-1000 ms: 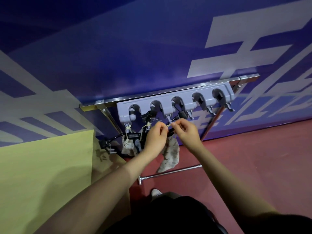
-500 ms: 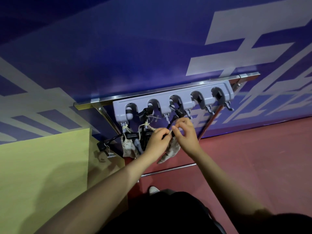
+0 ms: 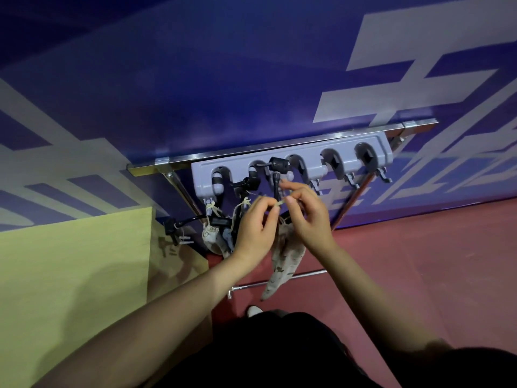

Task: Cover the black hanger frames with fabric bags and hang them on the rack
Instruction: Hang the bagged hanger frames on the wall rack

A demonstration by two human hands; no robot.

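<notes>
A grey rack [image 3: 313, 161] with several arched slots is fixed under a steel rail on the blue wall. A patterned fabric bag [image 3: 282, 261] hangs below my hands, covering a black hanger frame [image 3: 277, 175] whose top stands at the rack's third slot. My left hand [image 3: 256, 228] and my right hand [image 3: 305, 214] are just below the rack, each pinching an end of the bag's pale drawstring [image 3: 281, 202]. Two more covered bags [image 3: 215, 233] hang from the leftmost slots, tied with cord.
A yellow-green board [image 3: 72, 275] fills the lower left. Steel legs and a crossbar [image 3: 279, 280] stand under the rack on the red floor [image 3: 419, 261]. The rack's two right slots hold nothing. A black clip [image 3: 170, 226] on a cable sticks out left of the bags.
The black frame's top has risen to the rack's third slot. Both hands stay close together on the drawstring, and the bag hangs lower beneath them.
</notes>
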